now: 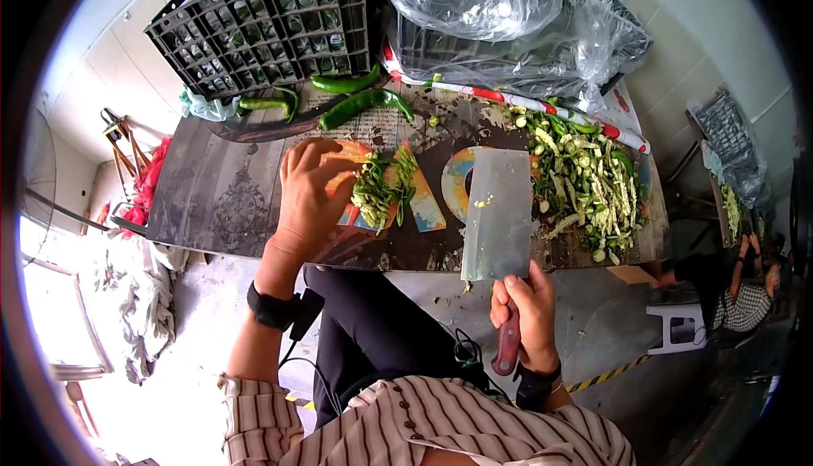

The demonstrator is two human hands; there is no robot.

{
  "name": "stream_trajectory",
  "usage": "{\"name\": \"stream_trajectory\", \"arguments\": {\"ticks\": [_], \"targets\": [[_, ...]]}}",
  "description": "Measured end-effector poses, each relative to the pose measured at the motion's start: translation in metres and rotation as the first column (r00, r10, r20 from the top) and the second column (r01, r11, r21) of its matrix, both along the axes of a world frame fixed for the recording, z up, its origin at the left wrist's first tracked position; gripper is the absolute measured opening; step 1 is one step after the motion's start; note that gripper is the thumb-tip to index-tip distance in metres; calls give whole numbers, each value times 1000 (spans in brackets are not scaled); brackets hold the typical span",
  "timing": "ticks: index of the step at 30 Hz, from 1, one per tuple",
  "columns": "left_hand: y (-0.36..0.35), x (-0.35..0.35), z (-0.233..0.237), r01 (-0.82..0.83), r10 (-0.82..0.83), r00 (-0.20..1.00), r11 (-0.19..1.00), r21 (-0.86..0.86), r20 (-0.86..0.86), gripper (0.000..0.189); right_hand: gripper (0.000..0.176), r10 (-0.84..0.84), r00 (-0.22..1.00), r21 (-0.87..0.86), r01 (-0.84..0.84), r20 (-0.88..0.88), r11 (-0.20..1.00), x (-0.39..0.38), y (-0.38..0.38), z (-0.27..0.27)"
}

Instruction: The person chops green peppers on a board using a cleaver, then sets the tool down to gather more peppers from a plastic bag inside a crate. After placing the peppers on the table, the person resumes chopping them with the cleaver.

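My right hand [525, 313] grips the red-brown handle of a cleaver [498, 212]. Its broad blade points away from me over the table's front edge, with small pepper bits stuck to it. My left hand [312, 191] has its fingers apart and curved at the left side of a small pile of cut green pepper [379, 191]; whether the fingertips touch the pile is unclear. A larger heap of sliced pepper [593, 186] lies on the right of the table. Whole green peppers [364, 108] lie toward the back.
The patterned table [229, 203] spans the view. Behind it stand a black crate [262, 30] and a plastic-covered crate [500, 51]. A white stool [677, 326] is on the floor at right, near another person [745, 296]. Cloth [140, 296] hangs at left.
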State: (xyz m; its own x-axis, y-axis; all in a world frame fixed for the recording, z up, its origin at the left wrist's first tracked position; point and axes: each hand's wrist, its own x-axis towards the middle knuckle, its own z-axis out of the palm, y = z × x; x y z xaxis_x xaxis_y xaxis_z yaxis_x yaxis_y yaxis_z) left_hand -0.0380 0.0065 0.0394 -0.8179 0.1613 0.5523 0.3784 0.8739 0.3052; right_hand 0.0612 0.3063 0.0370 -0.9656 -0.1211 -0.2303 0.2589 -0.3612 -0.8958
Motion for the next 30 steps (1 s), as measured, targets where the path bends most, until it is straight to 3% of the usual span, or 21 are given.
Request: {"name": "stream_trajectory", "arguments": {"ticks": [4,10,15,23,30], "targets": [[1,-19,-1,20,-20,1000,996,88,7,21,14,17,1000,37,-16,-14,999,-4,-3,2],[14,-41,-15,100,-98,995,987,-124,16,24,14,-7,1000,21,8,-13,1000,-3,-5,2],[6,-48,-16,96,-96,993,995,5,64,19,15,-21,1000,29,21,-10,999,-1,-2,-2],[2,-1,5,86,-84,996,987,137,-24,19,15,-2,1000,41,3,-25,999,-3,-4,-5],[-13,52,-12,-16,15,1000,998,61,12,23,14,69,997,63,-67,-35,996,-6,-13,3]]}}
